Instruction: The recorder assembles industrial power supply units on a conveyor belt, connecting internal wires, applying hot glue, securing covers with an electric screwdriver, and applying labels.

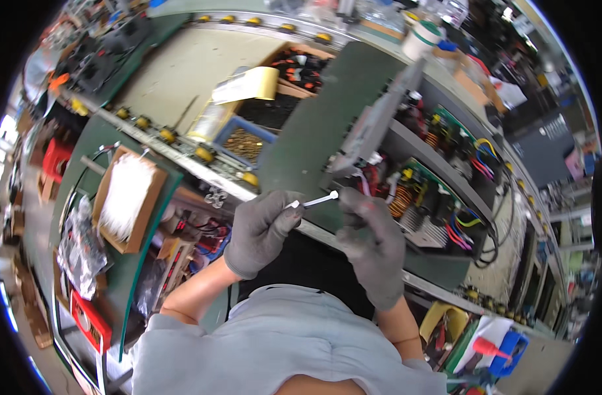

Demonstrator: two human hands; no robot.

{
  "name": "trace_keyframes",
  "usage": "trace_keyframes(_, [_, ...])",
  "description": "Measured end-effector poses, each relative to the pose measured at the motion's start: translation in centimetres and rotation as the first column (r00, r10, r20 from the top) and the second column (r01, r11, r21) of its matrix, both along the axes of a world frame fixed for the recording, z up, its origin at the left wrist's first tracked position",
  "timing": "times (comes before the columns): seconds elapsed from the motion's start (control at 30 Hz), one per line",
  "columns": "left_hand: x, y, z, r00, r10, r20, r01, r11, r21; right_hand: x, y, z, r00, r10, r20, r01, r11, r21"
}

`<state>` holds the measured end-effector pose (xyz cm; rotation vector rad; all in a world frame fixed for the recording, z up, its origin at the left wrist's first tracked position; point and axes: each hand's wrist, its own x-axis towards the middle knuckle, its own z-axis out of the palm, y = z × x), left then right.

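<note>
A short white strip, which looks like a cable tie [319,200], spans the gap between my two grey-gloved hands. My left hand [261,232] pinches one end between thumb and fingertips. At the other end, the curled fingers of my right hand [375,240] close on the wider white tip, though its contact is partly hidden. Just beyond my right hand stands an opened grey metal housing [446,168] with circuit boards, copper coils [400,201] and coloured wires. Its grey panel [376,125] is tilted up on the left side.
A blue bin of small brass-coloured parts [243,143] lies ahead, beside trays of dark parts. At left, a cardboard box [153,204] holds many thin white strips. Roller rails [205,155] edge the green work board [301,145]. A red-handled tool [488,347] sits at lower right.
</note>
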<state>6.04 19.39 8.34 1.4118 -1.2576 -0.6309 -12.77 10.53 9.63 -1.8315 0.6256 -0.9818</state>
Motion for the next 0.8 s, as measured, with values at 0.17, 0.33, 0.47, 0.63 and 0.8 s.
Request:
trace_keyframes(0.17, [-4.9, -1.6, -1.5, 0.986, -0.068, 0.149, 0.088, 0.987, -0.132, -2.3, -0.1, 0.1, 0.997, -0.063, -0.038, 0.066, 0.994, 0.083])
trace_keyframes(0.33, [-7.4, -2.9, -4.0, 0.995, 0.073, 0.062, -0.068, 0.994, -0.088, -5.2, -1.8, 4.3, 0.672, -0.636, 0.378, 0.649, 0.753, 0.113])
trace_keyframes(0.47, [-7.6, -6.2, -6.2, 0.929, 0.277, 0.246, -0.272, 0.961, -0.054, -5.4, -3.8, 5.0, 0.586, -0.712, 0.388, 0.776, 0.63, -0.017])
trace_keyframes(0.63, [-8.4, -8.3, -7.5, 0.895, 0.316, 0.315, -0.322, 0.946, -0.033, -3.5, -5.4, 1.9, 0.725, -0.677, 0.129, 0.675, 0.735, 0.06])
trace_keyframes(0.8, [-9.0, -10.9, -7.6, 0.934, 0.307, -0.184, -0.313, 0.95, -0.004, -2.5, -6.0, 0.3, 0.777, -0.625, 0.073, 0.629, 0.776, -0.05])
